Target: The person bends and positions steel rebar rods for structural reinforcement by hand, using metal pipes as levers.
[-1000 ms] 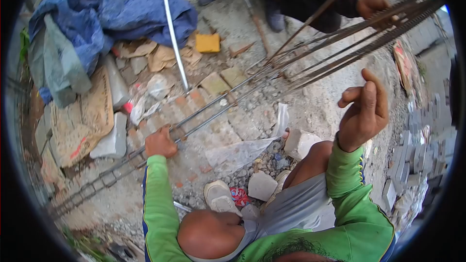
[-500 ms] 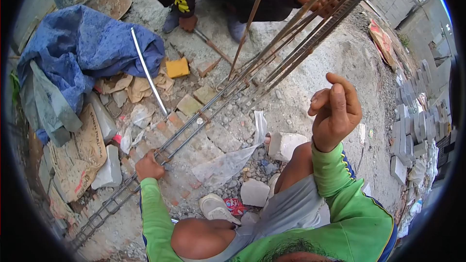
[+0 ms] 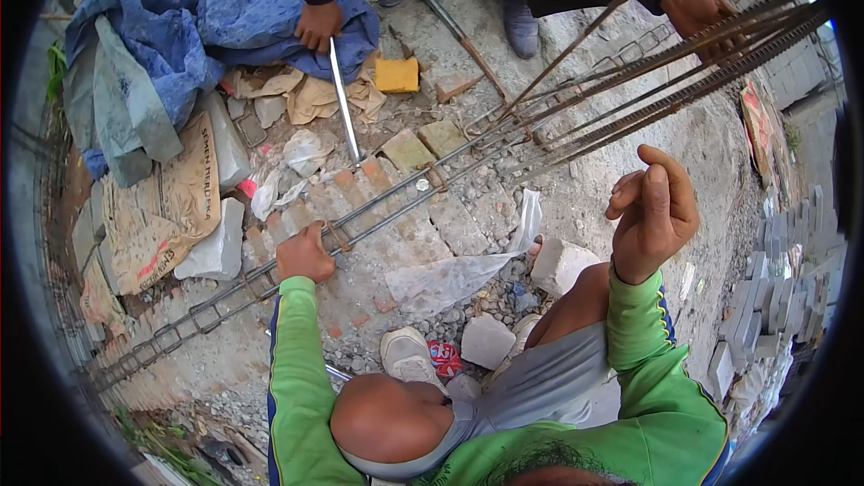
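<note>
My left hand (image 3: 306, 255) is closed around a long, narrow rebar cage (image 3: 210, 313) with square ties, which runs diagonally over broken bricks and rubble. My right hand (image 3: 655, 216) is raised on the right, clear of the steel. Its fingers are loosely curled and apart, and nothing shows in them. Opposite me, a co-worker's hand (image 3: 319, 27) is at the top end of a shiny metal tube (image 3: 345, 108). The co-worker's other hand (image 3: 706, 20) is at the raised bundle of ribbed bars (image 3: 702, 63) at upper right.
A blue tarp (image 3: 162, 27), a cement sack (image 3: 171, 202) and a yellow block (image 3: 397, 75) lie at left and centre. A rusty metal rod (image 3: 465, 43) is on the ground. White stone chunks (image 3: 487, 341) surround my shoes. Grey blocks (image 3: 747, 306) are stacked at right.
The co-worker's hand has left the rusty rod and moved to the shiny tube. The bar bundle's raised end sits lower and further right. My left hand stays on the cage; the view has shifted.
</note>
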The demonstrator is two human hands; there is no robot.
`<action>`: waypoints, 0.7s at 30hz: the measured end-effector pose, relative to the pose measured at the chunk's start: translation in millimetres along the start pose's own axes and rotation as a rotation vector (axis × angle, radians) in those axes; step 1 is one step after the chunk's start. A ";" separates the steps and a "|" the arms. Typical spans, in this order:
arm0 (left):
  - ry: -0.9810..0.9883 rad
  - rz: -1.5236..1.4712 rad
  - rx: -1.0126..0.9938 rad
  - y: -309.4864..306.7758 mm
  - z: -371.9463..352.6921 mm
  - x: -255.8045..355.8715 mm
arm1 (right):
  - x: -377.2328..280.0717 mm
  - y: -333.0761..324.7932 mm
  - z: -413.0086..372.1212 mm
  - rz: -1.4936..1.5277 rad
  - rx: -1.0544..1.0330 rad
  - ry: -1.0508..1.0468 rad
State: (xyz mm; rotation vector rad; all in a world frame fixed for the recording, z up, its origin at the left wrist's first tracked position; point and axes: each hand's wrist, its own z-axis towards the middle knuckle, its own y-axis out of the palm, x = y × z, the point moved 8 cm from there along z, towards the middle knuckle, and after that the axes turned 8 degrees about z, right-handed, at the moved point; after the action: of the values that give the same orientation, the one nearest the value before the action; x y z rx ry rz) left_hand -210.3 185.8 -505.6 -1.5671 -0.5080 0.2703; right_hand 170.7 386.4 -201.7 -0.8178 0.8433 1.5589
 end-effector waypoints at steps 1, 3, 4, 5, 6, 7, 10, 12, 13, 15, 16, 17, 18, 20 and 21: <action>0.005 0.003 -0.013 -0.7 -0.4 1.1 | 2.6 4.6 -0.9 -0.010 -0.024 -0.004; -0.001 -0.006 -0.004 0.1 -0.8 -1.3 | 7.4 14.1 -1.7 -0.010 -0.060 -0.006; 0.017 -0.017 0.010 -0.5 -0.3 -0.4 | 9.7 18.0 -2.3 -0.008 -0.069 0.002; 0.004 -0.018 0.011 -0.7 -0.5 -1.3 | 11.4 21.3 -2.8 -0.008 -0.077 0.008; 0.003 -0.017 0.000 -1.0 -0.7 -0.6 | 14.5 23.6 -3.6 -0.017 -0.080 0.017; 0.003 -0.015 -0.010 -1.1 -0.2 -0.2 | 15.7 25.8 -4.0 -0.012 -0.090 0.017; 0.003 -0.027 0.000 -2.4 -0.6 -0.4 | 18.7 31.7 -5.6 -0.039 -0.119 0.029; -0.002 -0.030 -0.007 -4.5 -1.2 -0.3 | 17.9 33.8 -7.0 -0.031 -0.130 0.016; 0.002 -0.032 -0.010 -5.0 -0.9 0.9 | 17.8 34.5 -7.9 -0.037 -0.131 0.020; 0.000 -0.048 -0.009 -2.0 -0.9 -0.5 | 16.9 36.7 -9.7 -0.046 -0.132 0.029; -0.006 -0.059 0.000 -1.4 -0.7 -1.2 | 16.8 38.4 -11.3 -0.056 -0.154 0.037; 0.000 -0.062 -0.005 -0.1 -0.7 -0.5 | 15.3 38.3 -13.8 -0.064 -0.151 0.040; -0.008 -0.054 -0.013 0.0 -0.7 -0.5 | 15.4 40.2 -16.5 -0.085 -0.168 0.064; -0.012 -0.047 -0.023 -0.4 -0.1 -0.6 | 10.8 41.7 -22.8 -0.085 -0.201 0.093; -0.007 -0.045 -0.007 -2.1 -0.3 -0.1 | 5.9 40.5 -28.7 -0.088 -0.200 0.094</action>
State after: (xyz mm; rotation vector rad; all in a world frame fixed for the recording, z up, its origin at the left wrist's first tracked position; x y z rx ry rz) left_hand -210.7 185.5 -503.6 -1.5598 -0.5495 0.2398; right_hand 131.5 359.9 -217.7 -1.0657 0.7164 1.5530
